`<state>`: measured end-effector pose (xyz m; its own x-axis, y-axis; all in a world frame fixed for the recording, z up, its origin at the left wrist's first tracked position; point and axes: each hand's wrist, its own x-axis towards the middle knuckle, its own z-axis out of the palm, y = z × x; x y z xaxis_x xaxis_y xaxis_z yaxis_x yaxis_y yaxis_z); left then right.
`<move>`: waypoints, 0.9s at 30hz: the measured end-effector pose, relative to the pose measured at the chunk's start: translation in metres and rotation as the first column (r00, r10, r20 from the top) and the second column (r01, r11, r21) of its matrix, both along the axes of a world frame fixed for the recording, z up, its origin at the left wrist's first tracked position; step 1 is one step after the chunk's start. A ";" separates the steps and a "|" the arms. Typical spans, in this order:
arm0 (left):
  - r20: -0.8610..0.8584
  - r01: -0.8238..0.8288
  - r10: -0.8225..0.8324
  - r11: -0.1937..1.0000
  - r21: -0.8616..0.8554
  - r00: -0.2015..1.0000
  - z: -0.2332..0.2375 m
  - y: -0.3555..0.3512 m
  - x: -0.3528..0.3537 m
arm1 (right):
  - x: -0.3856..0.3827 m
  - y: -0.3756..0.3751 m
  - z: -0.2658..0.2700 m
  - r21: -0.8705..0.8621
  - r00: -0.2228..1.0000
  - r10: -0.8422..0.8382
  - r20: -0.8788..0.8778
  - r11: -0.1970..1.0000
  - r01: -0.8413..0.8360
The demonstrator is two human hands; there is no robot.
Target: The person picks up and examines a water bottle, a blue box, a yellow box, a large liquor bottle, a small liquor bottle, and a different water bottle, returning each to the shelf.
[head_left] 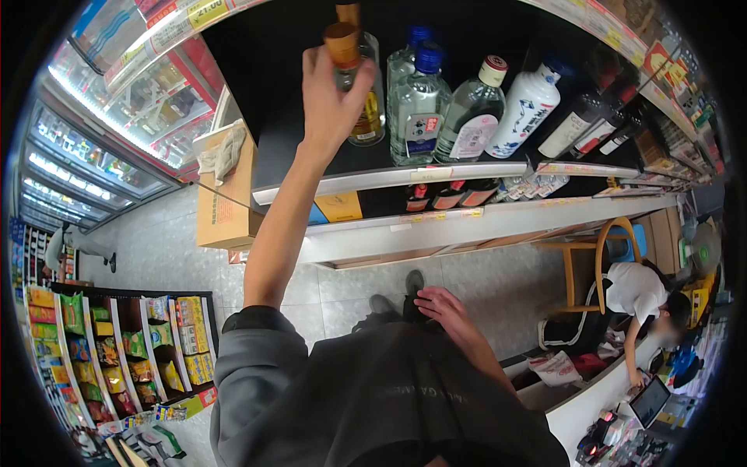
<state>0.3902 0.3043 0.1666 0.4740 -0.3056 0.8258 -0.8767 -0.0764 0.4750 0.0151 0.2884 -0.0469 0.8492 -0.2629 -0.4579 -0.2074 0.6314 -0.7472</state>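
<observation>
My left hand (331,97) reaches up to the shelf, its fingers closed round the neck of a clear glass liquor bottle with a gold-brown cap (342,45). My palm and fingers hide part of that bottle. Just behind it stands another gold-capped bottle (348,13). To the right are a clear bottle with a blue cap (422,109), with a similar one behind it, a flat clear bottle with a white and red cap (471,117) and a white bottle with blue writing (525,113). My right hand (445,309) hangs low before my body, holding nothing, fingers stretched out.
A cardboard box (226,191) with a cloth on it stands left of the shelf. Snack racks (124,350) are at lower left, glass-door fridges (70,171) farther off. At right are a wooden chair (572,272) and a person (638,296) by a laptop (650,401).
</observation>
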 end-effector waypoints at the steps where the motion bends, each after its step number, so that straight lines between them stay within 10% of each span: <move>1: -0.005 0.006 -0.006 1.000 0.002 1.000 -0.005 0.003 -0.005 | -0.001 0.002 0.006 -0.012 1.000 0.013 0.025 1.000 -0.012; 12: 0.080 0.205 -0.189 0.863 -0.462 0.979 0.020 0.070 -0.060 | 0.042 -0.017 0.043 -0.220 0.907 0.345 0.244 0.930 -0.294; 18: -0.329 0.291 -0.450 0.853 -0.433 0.830 0.060 0.105 -0.129 | 0.098 -0.030 0.063 0.258 0.781 0.343 0.521 0.809 -0.528; 21: -0.536 0.380 -0.829 0.553 -0.741 0.160 0.023 0.100 -0.153 | 0.098 -0.003 0.071 0.516 0.785 0.292 0.547 0.620 -0.591; 23: -0.434 0.330 -0.898 0.388 -0.860 -0.076 -0.004 0.094 -0.175 | 0.079 0.017 0.077 0.331 0.442 0.238 0.865 0.391 -0.859; 24: -0.359 0.314 -0.920 0.299 -0.901 -0.155 -0.020 0.090 -0.184 | 0.067 0.023 0.069 0.314 0.445 0.315 0.838 0.388 -0.866; 27: -0.260 0.289 -0.930 0.182 -0.940 -0.258 -0.057 0.090 -0.207 | 0.033 0.064 0.046 0.375 0.376 -0.144 0.915 -0.038 -0.926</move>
<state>0.1836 0.3945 0.1097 0.5505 -0.7592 0.3472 0.6421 0.6508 0.4051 0.0483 0.3520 -0.0005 0.5717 0.3409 0.7463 -0.6489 0.7445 0.1570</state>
